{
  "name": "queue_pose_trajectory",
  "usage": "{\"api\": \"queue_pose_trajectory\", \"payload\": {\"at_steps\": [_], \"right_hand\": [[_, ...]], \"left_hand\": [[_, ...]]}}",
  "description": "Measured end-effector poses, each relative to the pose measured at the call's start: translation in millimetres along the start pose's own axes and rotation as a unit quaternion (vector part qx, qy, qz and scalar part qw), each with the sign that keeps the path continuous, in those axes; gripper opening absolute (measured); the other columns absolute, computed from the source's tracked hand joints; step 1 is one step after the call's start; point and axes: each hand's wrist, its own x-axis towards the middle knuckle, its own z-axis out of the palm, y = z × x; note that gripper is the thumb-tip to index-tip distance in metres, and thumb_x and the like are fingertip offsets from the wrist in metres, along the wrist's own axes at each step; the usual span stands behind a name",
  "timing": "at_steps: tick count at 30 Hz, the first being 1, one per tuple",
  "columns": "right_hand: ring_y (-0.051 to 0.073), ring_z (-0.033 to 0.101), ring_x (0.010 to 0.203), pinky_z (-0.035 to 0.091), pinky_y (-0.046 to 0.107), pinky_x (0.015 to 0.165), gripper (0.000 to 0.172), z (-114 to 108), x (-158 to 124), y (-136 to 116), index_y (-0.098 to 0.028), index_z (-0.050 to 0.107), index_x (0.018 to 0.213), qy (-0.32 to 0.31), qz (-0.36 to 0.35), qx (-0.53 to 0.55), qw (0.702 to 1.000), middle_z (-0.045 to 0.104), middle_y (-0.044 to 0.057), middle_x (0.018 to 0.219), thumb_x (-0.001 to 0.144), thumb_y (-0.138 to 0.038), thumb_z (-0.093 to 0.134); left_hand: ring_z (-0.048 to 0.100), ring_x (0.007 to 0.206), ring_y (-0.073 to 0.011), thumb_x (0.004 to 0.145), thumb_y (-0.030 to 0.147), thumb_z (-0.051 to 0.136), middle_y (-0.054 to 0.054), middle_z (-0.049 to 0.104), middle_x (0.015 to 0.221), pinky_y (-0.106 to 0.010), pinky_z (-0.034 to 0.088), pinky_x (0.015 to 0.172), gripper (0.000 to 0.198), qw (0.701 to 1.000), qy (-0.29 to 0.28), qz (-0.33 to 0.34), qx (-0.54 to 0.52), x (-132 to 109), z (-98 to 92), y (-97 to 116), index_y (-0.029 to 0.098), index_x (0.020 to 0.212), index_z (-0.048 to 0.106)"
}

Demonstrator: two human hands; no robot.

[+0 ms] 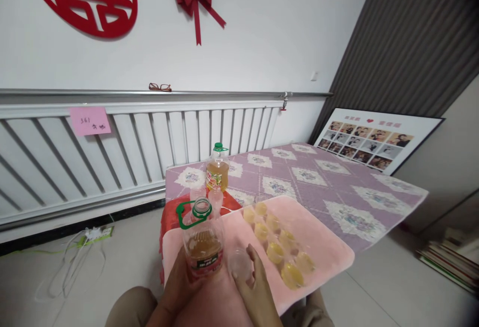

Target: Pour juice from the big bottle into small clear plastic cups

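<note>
The left hand [178, 279] holds a labelled bottle [204, 247]; a pink note [90, 120] reads "361".

Uncapped upright bottle [204, 247], amber liquid inside; clear cup [239, 266] beside.

Plain khaki trousers [131, 308] over both knees, bare forearms [265, 309], ungloved fingers [256, 261]

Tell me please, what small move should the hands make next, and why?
Probably tilt the uncapped bottle, held in the left hand, toward the clear cup in the right hand. The bottle has liquid inside, that cup looks empty, and the nearby cups hold yellow liquid.
</note>
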Motion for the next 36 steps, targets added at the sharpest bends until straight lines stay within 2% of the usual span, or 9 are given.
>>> {"api": "queue_pose_trajectory", "payload": {"at_steps": [5,11,14,18,21,24,26,29,36], "right_hand": [[0.034,0.051,0.147,0.044,0.052,0.121,0.064,6.1,1.5,-3.5,-0.021,0.049,0.151,0.005,-0.026,-0.037,0.999,0.056,0.017,0.155,0.092,-0.044,0.057],[0.033,0.048,0.149,0.044,0.05,0.121,0.066,1.4,-6.6,-5.7,-0.019,0.045,0.153,0.012,-0.036,-0.032,0.999,0.052,0.017,0.159,0.093,-0.044,0.058],[0.033,0.05,0.148,0.046,0.051,0.12,0.062,-18.3,-10.8,-8.3,-0.022,0.049,0.149,0.031,-0.039,-0.005,0.999,0.056,0.016,0.156,0.093,-0.046,0.061],[0.032,0.064,0.13,0.055,0.047,0.109,0.051,-63.2,-19.7,6.9,-0.024,0.061,0.134,0.086,-0.017,0.02,0.996,0.068,0.012,0.14,0.09,-0.049,0.068],[0.031,0.07,0.112,0.06,0.043,0.095,0.05,-94.5,-26.1,35.1,-0.023,0.062,0.122,0.176,0.027,0.024,0.984,0.07,0.013,0.128,0.085,-0.055,0.071],[0.032,0.07,0.107,0.06,0.042,0.084,0.066,-111.9,-26.3,65.0,-0.021,0.059,0.123,0.273,0.078,0.022,0.959,0.068,0.015,0.128,0.076,-0.064,0.074],[0.035,0.067,0.116,0.06,0.042,0.084,0.074,-115.5,-21.9,79.1,-0.021,0.056,0.127,0.289,0.093,0.021,0.953,0.066,0.017,0.133,0.072,-0.066,0.075],[0.041,0.064,0.126,0.061,0.045,0.085,0.082,-113.8,-11.3,87.9,-0.021,0.053,0.13,0.268,0.114,0.027,0.956,0.064,0.02,0.139,0.066,-0.065,0.077],[0.041,0.069,0.121,0.061,0.051,0.096,0.087,-100.0,8.2,75.6,-0.019,0.051,0.135,0.237,0.114,0.037,0.964,0.07,0.02,0.132,0.065,-0.062,0.081]], "left_hand": [[0.057,0.138,-0.0365,0.081,0.04,0.077,-0.016,0.058,0.147,-0.061,0.047,0.118,0.076,1.0,-0.004,0.004,0.01,-0.4,-0.4,3.4,0.026,0.143,0.036],[0.055,0.144,-0.0383,0.078,0.034,0.08,-0.02,0.052,0.156,-0.057,0.052,0.117,0.084,0.999,-0.022,-0.039,-0.028,-2.1,0.8,-15.6,0.024,0.145,0.031],[0.061,0.137,-0.0397,0.079,0.04,0.08,-0.021,0.059,0.151,-0.057,0.057,0.111,0.083,0.996,-0.03,-0.069,-0.044,-2.9,0.7,-12.7,0.024,0.144,0.033],[0.067,0.13,-0.0376,0.077,0.045,0.083,-0.018,0.067,0.143,-0.052,0.06,0.107,0.077,0.992,-0.014,-0.082,-0.099,-4.7,2.5,4.6,0.024,0.137,0.042],[0.068,0.13,-0.0363,0.077,0.045,0.084,-0.017,0.068,0.141,-0.05,0.061,0.107,0.071,0.991,0.005,-0.086,-0.106,-6.6,4.4,4.8,0.025,0.132,0.045],[0.068,0.13,-0.0356,0.077,0.043,0.085,-0.016,0.067,0.144,-0.05,0.061,0.108,0.074,0.986,-0.025,-0.107,-0.123,-7.5,4.3,-10.2,0.026,0.135,0.043],[0.066,0.133,-0.0361,0.075,0.041,0.086,-0.019,0.064,0.148,-0.051,0.06,0.11,0.08,0.985,-0.037,-0.113,-0.123,-7.1,3.2,-21.9,0.023,0.138,0.04],[0.066,0.134,-0.0363,0.076,0.042,0.085,-0.023,0.062,0.149,-0.051,0.059,0.111,0.084,0.988,-0.043,-0.109,-0.101,-5.5,1.3,-32.1,0.02,0.141,0.037],[0.069,0.13,-0.038,0.074,0.044,0.086,-0.021,0.071,0.14,-0.051,0.062,0.107,0.072,0.994,-0.026,-0.093,-0.047,-3.3,-1.6,-35.1,0.02,0.13,0.049]]}}
